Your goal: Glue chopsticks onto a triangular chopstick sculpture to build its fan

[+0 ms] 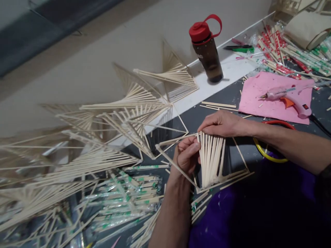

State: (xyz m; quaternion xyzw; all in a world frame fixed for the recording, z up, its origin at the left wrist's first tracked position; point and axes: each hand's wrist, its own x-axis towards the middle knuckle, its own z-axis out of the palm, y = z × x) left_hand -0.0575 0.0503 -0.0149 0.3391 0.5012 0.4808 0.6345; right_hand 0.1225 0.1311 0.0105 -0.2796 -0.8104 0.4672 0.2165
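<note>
A frame of wooden chopsticks [210, 158] with a row of slanting sticks sits between my hands near the table's front. My left hand [187, 153] reaches in from below and pinches a stick at the left end of that row, thumb and fingers closed. From the right, my right hand [219, 123] lies over the frame's top edge, its fingertips pressed together on the upper stick ends. The frame's outer bars stretch past both hands to left and right. Part of the row's top is hidden under my right hand.
Finished-looking fans of chopsticks [139, 120] stand along the wall. Wrapped chopsticks [129, 196] lie at lower left, more at upper right. A dark bottle [209, 58] with a red lid stands behind. A glue gun [287, 96] rests on pink cloth [248, 93], its cord trailing right.
</note>
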